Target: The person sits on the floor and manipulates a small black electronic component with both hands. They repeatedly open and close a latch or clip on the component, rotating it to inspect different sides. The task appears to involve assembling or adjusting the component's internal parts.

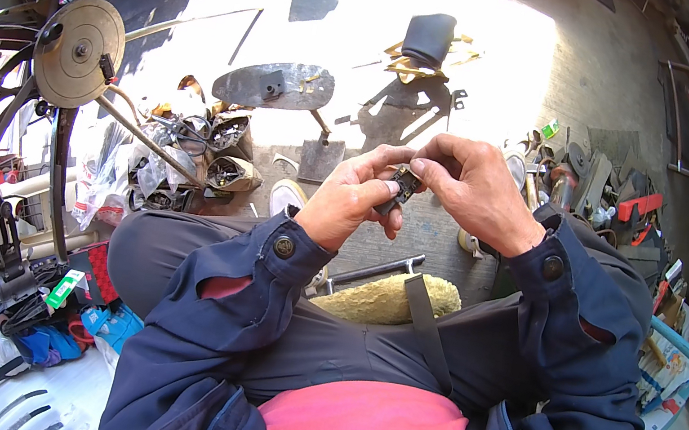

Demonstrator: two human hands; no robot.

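Note:
Above my lap, my left hand (352, 198) is closed around a small black part (404, 187) with pale, brassy bits on its upper face. Its exact kind is too small to make out. My right hand (478, 190) meets it from the other side, thumb and forefinger pinched together at the part's upper end. Whether those fingertips hold a separate tiny piece is hidden. Below the hands, a yellow fuzzy roll (389, 300) with a black strap (426, 324) across it lies between my legs, beside a dark metal bar (377, 268).
At left stands a black metal machine with a round disc wheel (80, 52). Opened bags of parts (228, 173) sit near it. Ahead are a dark oval board (275, 83) and a black-seated stool (428, 40). Tools and scrap (590, 188) pile up at right, by a blue-edged tray (679, 348).

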